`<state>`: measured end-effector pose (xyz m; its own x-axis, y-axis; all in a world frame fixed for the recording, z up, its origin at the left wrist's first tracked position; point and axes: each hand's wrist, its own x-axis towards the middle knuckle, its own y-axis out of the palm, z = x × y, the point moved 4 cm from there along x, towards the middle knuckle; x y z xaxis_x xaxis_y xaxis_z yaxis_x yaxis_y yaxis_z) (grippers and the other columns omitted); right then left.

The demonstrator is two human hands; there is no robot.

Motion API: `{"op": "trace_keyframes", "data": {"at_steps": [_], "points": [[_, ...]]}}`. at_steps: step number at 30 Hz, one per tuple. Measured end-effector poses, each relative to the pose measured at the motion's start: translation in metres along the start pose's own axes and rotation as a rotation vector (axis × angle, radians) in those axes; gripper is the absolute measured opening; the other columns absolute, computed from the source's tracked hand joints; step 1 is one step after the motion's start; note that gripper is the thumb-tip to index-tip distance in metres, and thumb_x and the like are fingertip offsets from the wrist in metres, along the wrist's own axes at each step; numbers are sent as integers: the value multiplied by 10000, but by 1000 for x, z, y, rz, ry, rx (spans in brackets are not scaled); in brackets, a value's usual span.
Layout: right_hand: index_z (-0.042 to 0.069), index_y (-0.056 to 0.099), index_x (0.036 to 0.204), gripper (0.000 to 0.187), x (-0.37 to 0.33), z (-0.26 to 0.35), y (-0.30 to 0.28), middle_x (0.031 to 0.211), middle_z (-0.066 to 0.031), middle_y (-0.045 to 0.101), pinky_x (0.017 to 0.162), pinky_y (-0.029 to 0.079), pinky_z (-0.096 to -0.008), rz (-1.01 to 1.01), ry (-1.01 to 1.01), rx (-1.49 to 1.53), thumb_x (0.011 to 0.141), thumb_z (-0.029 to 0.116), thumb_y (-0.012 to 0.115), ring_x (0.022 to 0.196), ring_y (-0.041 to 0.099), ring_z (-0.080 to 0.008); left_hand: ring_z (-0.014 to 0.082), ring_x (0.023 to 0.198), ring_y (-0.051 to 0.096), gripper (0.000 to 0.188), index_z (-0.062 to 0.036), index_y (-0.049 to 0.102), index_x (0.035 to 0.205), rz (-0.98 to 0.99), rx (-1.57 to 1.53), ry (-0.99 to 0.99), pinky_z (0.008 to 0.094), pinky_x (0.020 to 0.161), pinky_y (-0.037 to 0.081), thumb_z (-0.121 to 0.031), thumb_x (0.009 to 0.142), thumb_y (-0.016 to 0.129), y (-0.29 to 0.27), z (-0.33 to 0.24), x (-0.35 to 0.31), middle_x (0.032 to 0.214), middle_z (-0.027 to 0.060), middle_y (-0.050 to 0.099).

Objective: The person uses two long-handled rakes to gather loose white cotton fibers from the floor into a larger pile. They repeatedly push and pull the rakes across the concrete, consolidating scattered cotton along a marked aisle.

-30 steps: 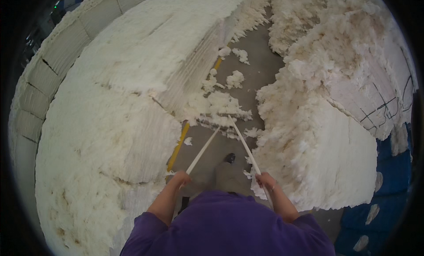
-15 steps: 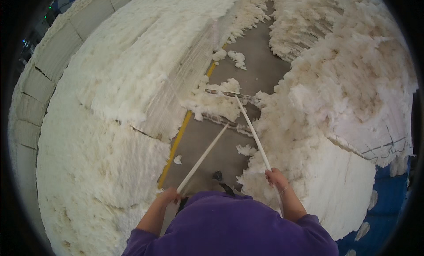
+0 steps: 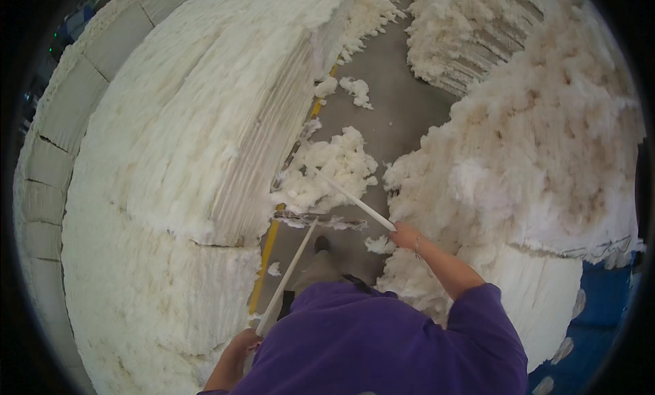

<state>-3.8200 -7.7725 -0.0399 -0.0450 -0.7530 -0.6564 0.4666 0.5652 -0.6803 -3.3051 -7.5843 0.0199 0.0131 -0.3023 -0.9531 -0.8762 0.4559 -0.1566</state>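
My left hand (image 3: 243, 342) is wrapped round a white pole (image 3: 290, 275), low beside my left hip. This pole ends in a flat crossbar head (image 3: 321, 222) covered with fluff, resting on the floor. Farther up on the right, my right hand (image 3: 404, 236) grips a second white pole (image 3: 355, 200), which slants forward and left. Its tip reaches into a loose heap of white, cotton-like fluff (image 3: 334, 170). A dark bar (image 3: 285, 168) shows along the heap's left edge; the rest of that head is hidden by fluff.
Tall stacks of compressed fluff stand on the left (image 3: 164, 142) and right (image 3: 532, 156). Grey floor (image 3: 402, 115) runs between them, with a yellow line (image 3: 265, 265) along the left stack. Small tufts (image 3: 356, 91) lie on it. Something blue (image 3: 597, 306) stands at far right.
The right pole has swung left, its tip moving into the heap by the left stack. My right hand rose and moved left; my left hand drew back, bringing its crossbar nearer. A foot has stepped into view.
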Motion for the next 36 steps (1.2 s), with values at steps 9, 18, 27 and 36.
{"op": "trace_keyframes", "data": {"at_steps": [9,18,27,36], "points": [[-61,627,827,379,28,-40,-74,838,-240,612,722,462,-422,27,202,136,780,309,562,787,599,-374,181,489,542,209,39,609,773,-56,203,146,314,438,420,-148,680,631,-9,-128,97,567,90,551],[-13,535,892,261,88,-59,-134,618,-77,523,416,407,-314,-93,242,611,840,243,536,468,504,-170,191,505,563,145,0,620,634,57,430,297,319,491,433,-142,656,636,18,-325,210,601,103,603],[13,453,852,208,139,-76,-220,611,-25,458,354,350,-280,-196,187,973,867,214,500,443,421,-111,173,467,513,142,3,607,638,14,456,286,325,440,388,-115,628,685,28,-543,285,543,80,558],[30,468,867,231,41,-116,-220,662,-19,478,398,390,-267,-62,305,1029,894,258,483,484,441,-102,179,474,522,168,15,589,691,-41,232,170,332,459,408,-121,646,677,-5,-463,158,551,84,533]]}}
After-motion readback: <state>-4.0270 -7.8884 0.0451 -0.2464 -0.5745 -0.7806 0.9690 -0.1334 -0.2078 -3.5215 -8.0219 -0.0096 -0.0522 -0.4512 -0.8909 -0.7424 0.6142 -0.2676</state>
